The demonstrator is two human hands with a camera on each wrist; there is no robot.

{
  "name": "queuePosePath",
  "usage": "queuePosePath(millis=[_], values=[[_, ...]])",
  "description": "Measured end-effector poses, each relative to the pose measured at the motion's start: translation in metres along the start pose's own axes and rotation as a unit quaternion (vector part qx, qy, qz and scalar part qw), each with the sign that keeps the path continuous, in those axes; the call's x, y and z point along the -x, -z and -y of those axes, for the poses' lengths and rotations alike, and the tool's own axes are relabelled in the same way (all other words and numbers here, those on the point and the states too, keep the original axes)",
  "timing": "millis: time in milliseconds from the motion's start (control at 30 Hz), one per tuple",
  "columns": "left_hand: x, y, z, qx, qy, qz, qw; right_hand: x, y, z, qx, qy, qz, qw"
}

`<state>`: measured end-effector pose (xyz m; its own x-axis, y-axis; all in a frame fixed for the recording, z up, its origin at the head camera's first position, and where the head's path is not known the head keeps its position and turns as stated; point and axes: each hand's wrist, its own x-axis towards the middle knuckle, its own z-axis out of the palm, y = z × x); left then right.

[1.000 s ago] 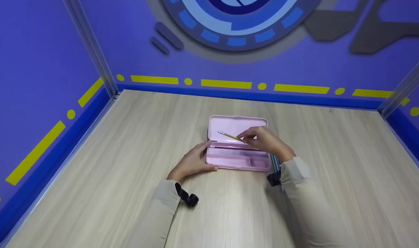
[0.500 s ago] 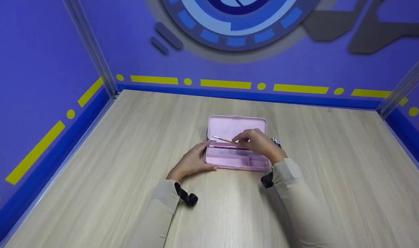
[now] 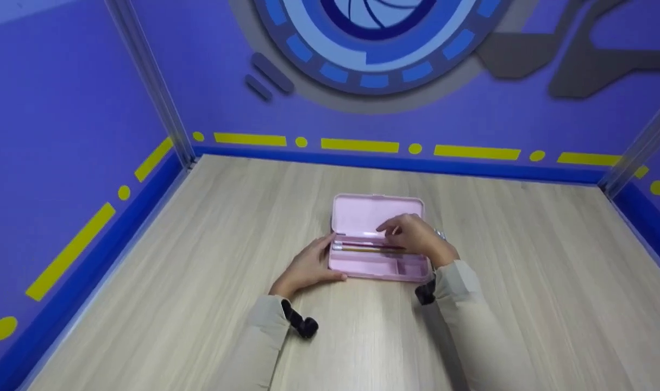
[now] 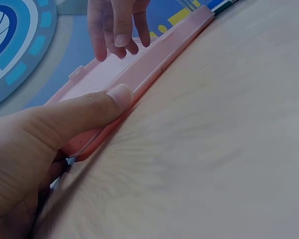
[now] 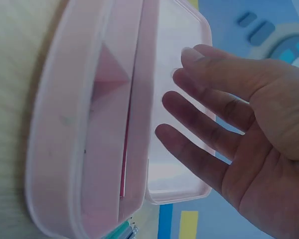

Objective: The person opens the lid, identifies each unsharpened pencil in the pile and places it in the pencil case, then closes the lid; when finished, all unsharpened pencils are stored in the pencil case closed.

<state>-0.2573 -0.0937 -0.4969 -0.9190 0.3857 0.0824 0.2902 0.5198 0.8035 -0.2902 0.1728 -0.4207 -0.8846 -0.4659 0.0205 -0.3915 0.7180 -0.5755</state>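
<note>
An open pink pencil case [image 3: 357, 214] lies on the table with its lid tipped back. In its long rear compartment a red pencil [image 3: 357, 245] and a yellow pencil [image 3: 365, 250] lie side by side, their right ends partly hidden by my right hand. My left hand [image 3: 308, 266] grips the case's left end, its thumb [image 4: 120, 95] pressed on the front wall in the left wrist view. My right hand [image 3: 416, 238] hovers over the case near the lid, fingers loosely bent and apart with nothing between them, as the right wrist view shows.
Beyond the case's right end, several pencils [image 5: 122, 230] lie on the table, mostly behind my right hand in the head view. Blue panels [image 3: 362, 122] with yellow marks wall in the wood-grain table [image 3: 243, 206] at the back and sides.
My right hand has lowered the yellow pencil into the case beside the red one and let go of it, then risen slightly. My left hand stays on the case. The head view has tilted up slightly.
</note>
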Motion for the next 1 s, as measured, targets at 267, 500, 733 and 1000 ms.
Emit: queuePosePath(millis=[267,500,733,1000], values=[[0.008,-0.015,0.005,0.01,0.0,0.004,0.9999,0.02,0.001,-0.009,-0.005,-0.041,0.024,0.9989],[-0.006,0.004,-0.006,0.006,-0.017,0.003,0.9998,0.025,0.024,-0.005,-0.005,-0.049,0.008,0.9987],[-0.008,0.007,-0.006,-0.006,-0.014,0.008,0.9999,0.038,0.036,-0.016,0.003,-0.069,-0.015,0.9975],[0.0,0.005,-0.002,-0.005,-0.004,0.008,0.9999,0.058,0.039,-0.032,-0.008,-0.11,-0.03,0.9934]])
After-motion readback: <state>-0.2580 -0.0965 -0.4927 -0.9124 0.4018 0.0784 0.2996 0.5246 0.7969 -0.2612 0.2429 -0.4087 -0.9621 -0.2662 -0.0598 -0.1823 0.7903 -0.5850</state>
